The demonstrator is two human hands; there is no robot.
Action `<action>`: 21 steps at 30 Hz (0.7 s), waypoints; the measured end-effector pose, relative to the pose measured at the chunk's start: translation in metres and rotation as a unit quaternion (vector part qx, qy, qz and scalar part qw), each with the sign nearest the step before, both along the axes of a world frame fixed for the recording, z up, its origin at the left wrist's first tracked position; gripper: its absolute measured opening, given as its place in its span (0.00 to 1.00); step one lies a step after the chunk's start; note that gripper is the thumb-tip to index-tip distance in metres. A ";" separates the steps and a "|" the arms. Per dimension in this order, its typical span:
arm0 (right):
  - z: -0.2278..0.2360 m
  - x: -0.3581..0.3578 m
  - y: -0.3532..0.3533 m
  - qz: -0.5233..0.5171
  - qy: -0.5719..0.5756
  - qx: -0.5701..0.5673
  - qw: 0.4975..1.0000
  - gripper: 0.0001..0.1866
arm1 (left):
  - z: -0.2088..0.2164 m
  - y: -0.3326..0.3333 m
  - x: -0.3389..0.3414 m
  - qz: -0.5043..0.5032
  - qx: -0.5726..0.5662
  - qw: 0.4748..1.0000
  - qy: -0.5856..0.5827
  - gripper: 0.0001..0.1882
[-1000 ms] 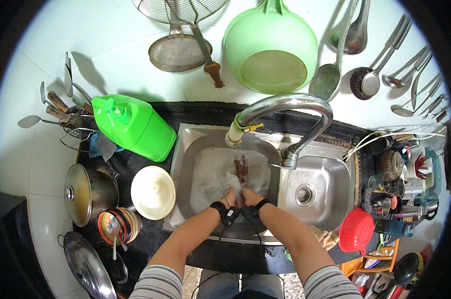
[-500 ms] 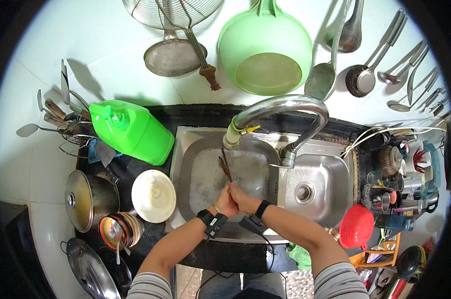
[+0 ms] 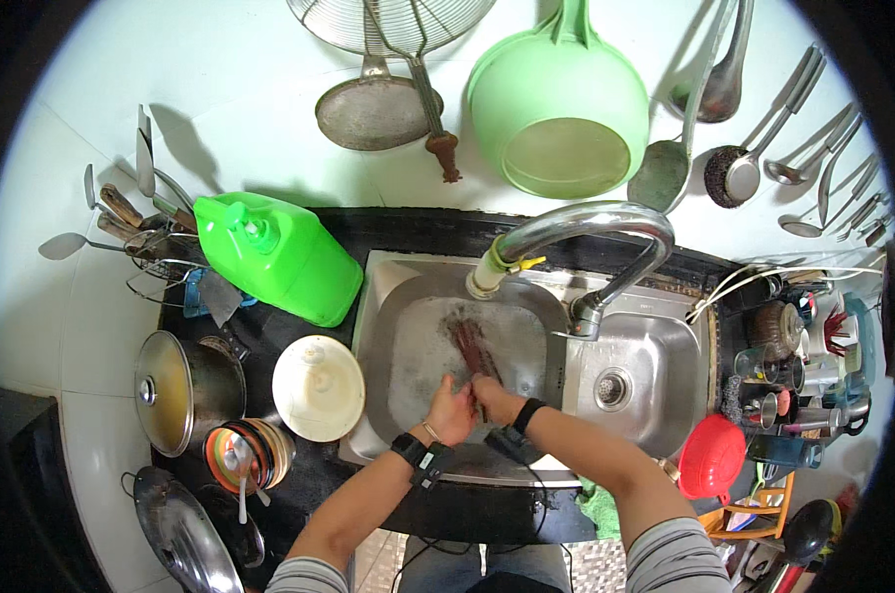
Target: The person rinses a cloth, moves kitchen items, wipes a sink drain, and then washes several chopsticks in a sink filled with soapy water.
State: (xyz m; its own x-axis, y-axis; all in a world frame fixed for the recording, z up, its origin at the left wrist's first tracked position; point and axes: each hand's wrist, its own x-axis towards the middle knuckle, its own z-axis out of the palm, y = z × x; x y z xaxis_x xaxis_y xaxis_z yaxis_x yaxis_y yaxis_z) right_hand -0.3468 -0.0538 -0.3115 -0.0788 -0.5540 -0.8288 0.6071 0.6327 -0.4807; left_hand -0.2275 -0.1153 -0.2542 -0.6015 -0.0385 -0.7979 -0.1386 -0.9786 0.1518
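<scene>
A bundle of thin reddish-brown chopsticks (image 3: 475, 348) slants over the large sink basin (image 3: 373, 336), its far end fanned out and slightly blurred. My right hand (image 3: 499, 400) is closed around the near part of the bundle. Close against it on the left, my left hand (image 3: 450, 410) has its fingers curled together; what lies inside them is hidden. Cloudy, sudsy water (image 3: 418, 346) fills the basin beneath both hands. The curved metal faucet (image 3: 596, 215), with a pale nozzle, arches over the basin's far side.
A smaller basin (image 3: 655, 371) adjoins on the right, beside a red plastic colander (image 3: 711, 457) and crowded cups. To the left stand a green jug (image 3: 279, 262), a white bowl (image 3: 319, 388), a lidded pot (image 3: 190, 393) and stacked bowls (image 3: 250, 457). Ladles and strainers hang on the wall.
The chopsticks have spread from a narrow bundle into a wider fan. My hands, which were pressed together, now sit slightly lower and a little apart. The whole view has shifted slightly.
</scene>
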 end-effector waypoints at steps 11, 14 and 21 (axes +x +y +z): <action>-0.026 -0.023 -0.064 0.243 0.500 0.056 0.829 0.45 | -0.020 -0.037 0.032 0.071 0.022 0.995 -0.072 0.50; -0.071 -0.014 -0.091 0.270 0.473 0.047 0.837 0.39 | 0.011 -0.044 0.016 0.112 -0.075 0.985 -0.105 0.48; -0.030 -0.002 -0.078 0.116 0.147 -0.238 0.953 0.16 | -0.004 -0.050 0.022 0.151 -0.107 0.979 -0.089 0.43</action>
